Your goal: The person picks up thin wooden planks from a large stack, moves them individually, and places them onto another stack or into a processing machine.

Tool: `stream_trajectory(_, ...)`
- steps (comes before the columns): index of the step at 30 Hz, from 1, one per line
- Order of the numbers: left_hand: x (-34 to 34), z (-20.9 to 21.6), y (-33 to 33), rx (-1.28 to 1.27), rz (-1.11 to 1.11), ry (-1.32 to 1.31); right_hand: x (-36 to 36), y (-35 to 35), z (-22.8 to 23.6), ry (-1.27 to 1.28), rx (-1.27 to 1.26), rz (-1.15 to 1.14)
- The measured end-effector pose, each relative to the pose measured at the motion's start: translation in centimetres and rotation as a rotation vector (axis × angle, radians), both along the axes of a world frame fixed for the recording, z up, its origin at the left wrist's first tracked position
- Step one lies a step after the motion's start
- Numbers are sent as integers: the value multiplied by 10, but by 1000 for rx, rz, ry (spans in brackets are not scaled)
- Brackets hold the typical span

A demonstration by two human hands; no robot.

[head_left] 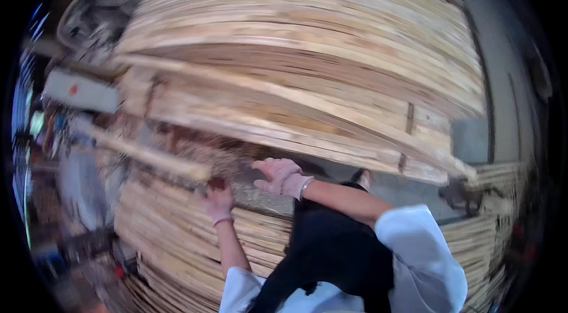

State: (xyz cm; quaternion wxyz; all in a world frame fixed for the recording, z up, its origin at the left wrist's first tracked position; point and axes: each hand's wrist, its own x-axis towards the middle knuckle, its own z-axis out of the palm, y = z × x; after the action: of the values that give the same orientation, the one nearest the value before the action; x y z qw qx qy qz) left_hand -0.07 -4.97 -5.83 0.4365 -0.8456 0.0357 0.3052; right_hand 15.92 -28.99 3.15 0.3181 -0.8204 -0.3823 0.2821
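Both my hands wear pink gloves, and the picture is smeared by motion. My left hand (218, 202) is up against the near end of a pale wooden strip (160, 158), by a small dark brown patch. Whether its fingers grip the strip is too blurred to tell. To the right, my right hand (279, 176) reaches left over the gap between the wood stacks. Its thumb and fingers are apart with nothing between them. Beyond it, a long wooden board (284, 95) lies slantwise across the large stack of boards (296, 23).
Another stack of wooden strips (171, 224) stands close by on my left, with more strips (473, 242) at the right. Wood shavings (219, 156) fill part of the gap. A white panel with a red spot (83, 90) and machinery (94, 23) stand at the left.
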Motion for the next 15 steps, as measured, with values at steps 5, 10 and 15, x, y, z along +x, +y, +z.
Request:
stream_trajectory(5,-75,-55,-148,927,-1492,703,21,-246,-40,-104,-520,-315)
stream_trajectory(10,-64,-64,-222,1116,-1890,833,32,-464,-97,-437,-899,-705)
stream_trajectory(15,12,-37,-258,1658,-1912,732,50,-557,-100,-445,-946,-723)
